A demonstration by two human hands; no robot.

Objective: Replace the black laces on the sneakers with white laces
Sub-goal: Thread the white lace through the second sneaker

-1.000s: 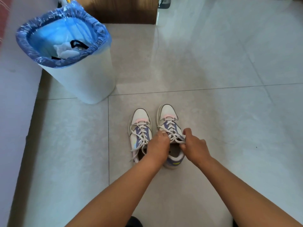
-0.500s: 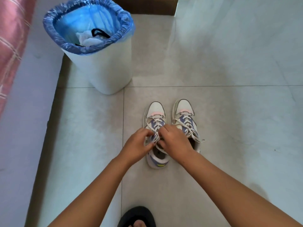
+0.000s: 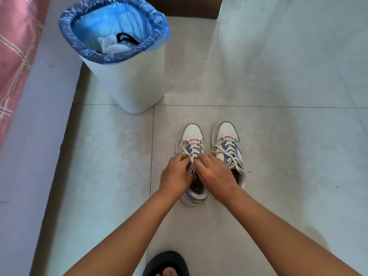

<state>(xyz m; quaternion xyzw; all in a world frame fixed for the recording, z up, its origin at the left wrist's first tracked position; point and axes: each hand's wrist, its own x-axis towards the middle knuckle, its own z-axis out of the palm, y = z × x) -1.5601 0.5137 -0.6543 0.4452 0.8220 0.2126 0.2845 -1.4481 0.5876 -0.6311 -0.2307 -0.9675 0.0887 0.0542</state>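
Observation:
Two white sneakers with purple tongues stand side by side on the tiled floor, toes pointing away from me. The left sneaker (image 3: 191, 136) carries a white lace (image 3: 192, 151), and both my hands sit over its upper eyelets. My left hand (image 3: 176, 175) pinches a lace end, and my right hand (image 3: 216, 173) pinches the lace beside it. The right sneaker (image 3: 226, 136) is laced in white, with its loose ends (image 3: 242, 172) trailing off to the right. A black lace (image 3: 124, 37) lies in the bin.
A white bin (image 3: 135, 84) with a blue liner stands behind the shoes to the left, holding crumpled white paper. A pink plaid cloth (image 3: 14, 56) lies along the left edge. My black sandal (image 3: 166, 263) shows at the bottom. A wooden panel (image 3: 183, 6) stands at the back.
Both hands have shifted from the right sneaker to the left sneaker and now pinch its lace. The view has panned so the bin and shoes sit further right.

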